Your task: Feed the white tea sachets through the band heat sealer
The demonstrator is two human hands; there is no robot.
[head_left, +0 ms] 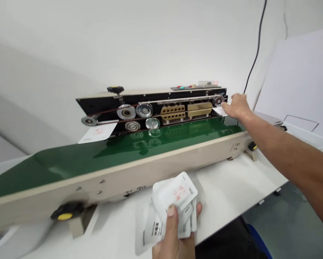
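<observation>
My left hand (pixel 174 233) is closed around a fanned stack of white flat pouches (pixel 174 194), thumb on top; the uppermost carries red print. Several pouches overlap below it. At the right end of a band sealer (pixel 150 94), my right hand (pixel 238 106) pinches the edge of another white pouch (pixel 219 110), whose other side is in the machine beside a metal roller (pixel 218 100). Part of its fingers is hidden behind the hand. A further white pouch (pixel 99 132) with red print sticks out at the sealer's left end, over the belt.
A green conveyor belt (pixel 69 158) runs below the sealer's wheels and brass blocks (pixel 173 113). Black knobs with yellow centres (pixel 67 212) sit on its frame. The machine stands on a white table (pixel 231 187) against a wall. A black cable (pixel 255 54) hangs at the right.
</observation>
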